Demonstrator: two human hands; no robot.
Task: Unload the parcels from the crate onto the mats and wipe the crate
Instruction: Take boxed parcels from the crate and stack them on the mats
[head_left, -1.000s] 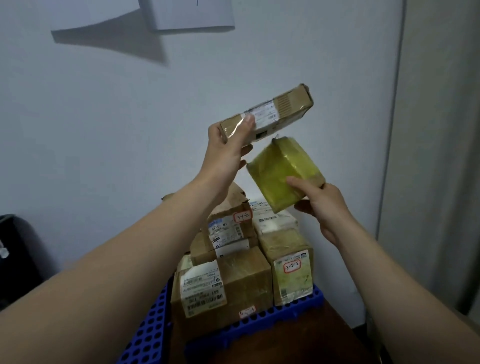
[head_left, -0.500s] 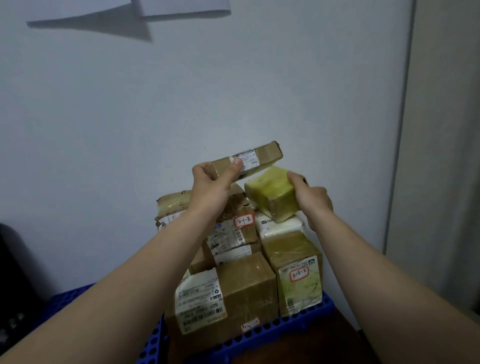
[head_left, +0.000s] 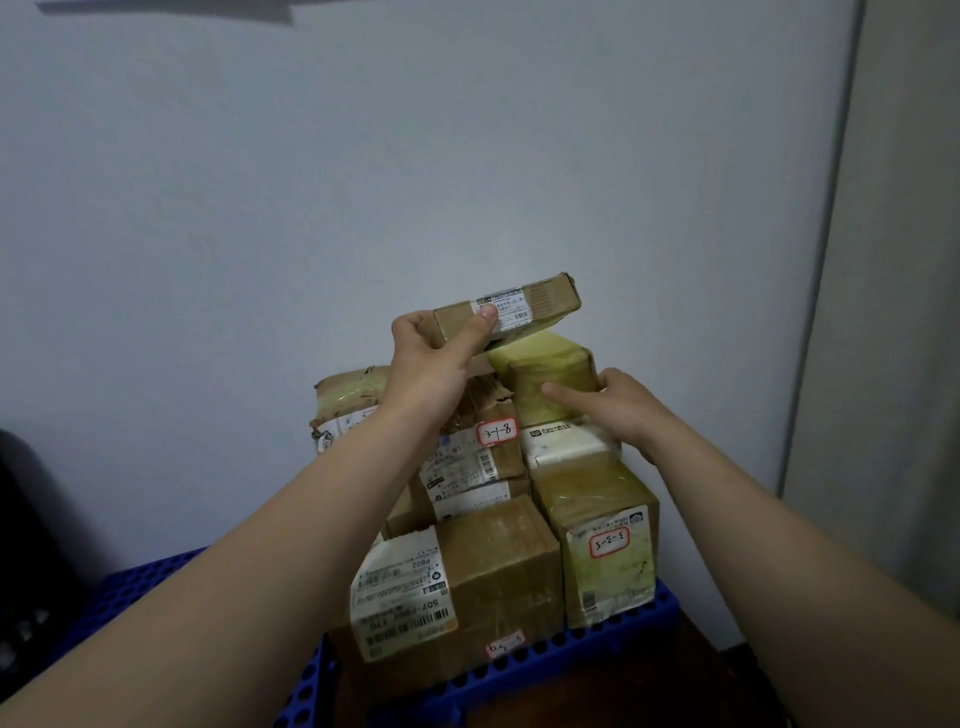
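The pile of parcels (head_left: 483, 519) is sitting on a blue mat (head_left: 613, 642) with round holes, close against the pale wall (head_left: 467, 156); the mat's front edge is running just past the lowest boxes, and more blue mat is stretching out to the left; open air is lying above the pile and to both sides of it; a pale panel (head_left: 904, 260) is closing off the right side.

The left grip (head_left: 436, 353) is holding a flat brown parcel (head_left: 524, 312) above the pile, thumb lying across its white label, fingers curling over its near end; the parcel is tilting up to the right.
Its lower edge is meeting the top of a yellow-taped parcel (head_left: 550, 374); whether the two are touching I cannot tell.
The right grip (head_left: 618, 410) is clasping that yellow-taped parcel, thumb pressing its front face, fingers wrapping its right side; this parcel is sitting on a white-topped parcel (head_left: 566, 441) at the top of the pile.

Below, a big brown box (head_left: 498, 587) is showing a long barcode label, and a tall box (head_left: 602, 535) beside it is carrying a red-edged tag.

The left forearm is covering part of the boxes behind; the label print is too small for reading; a dark shape (head_left: 21, 519) at the left edge is being cut off.
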